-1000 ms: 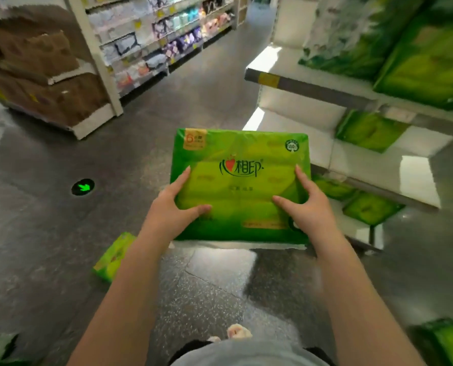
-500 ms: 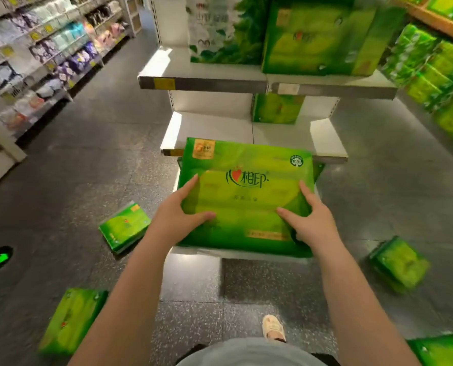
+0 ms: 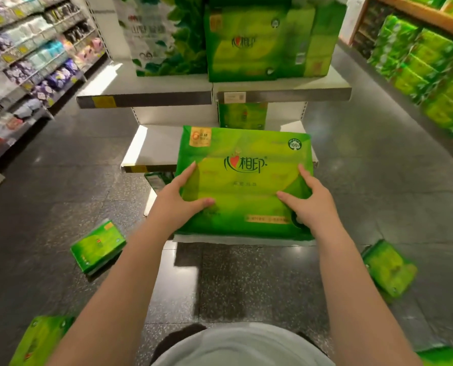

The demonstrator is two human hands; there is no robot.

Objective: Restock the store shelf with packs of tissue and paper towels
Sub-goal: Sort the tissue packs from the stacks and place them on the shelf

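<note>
1. Pack (image 3: 245, 180) held level before the shelf (image 3: 151, 151); long axis left-right; printed face up, top edge toward shelf.
2. Left hand (image 3: 178, 202) and right hand (image 3: 310, 204) grip its sides.

The held pack (image 3: 246, 180) sits between the left hand (image 3: 176, 200) and right hand (image 3: 311, 204), in front of the lower shelf (image 3: 151, 149). One pack (image 3: 242, 116) stands at that shelf's back. The upper shelf (image 3: 146, 97) above carries big packs (image 3: 267, 40). On the floor (image 3: 61, 167), one pack (image 3: 97, 247) lies left, another (image 3: 389, 269) right, a third (image 3: 39, 339) near left.
</note>
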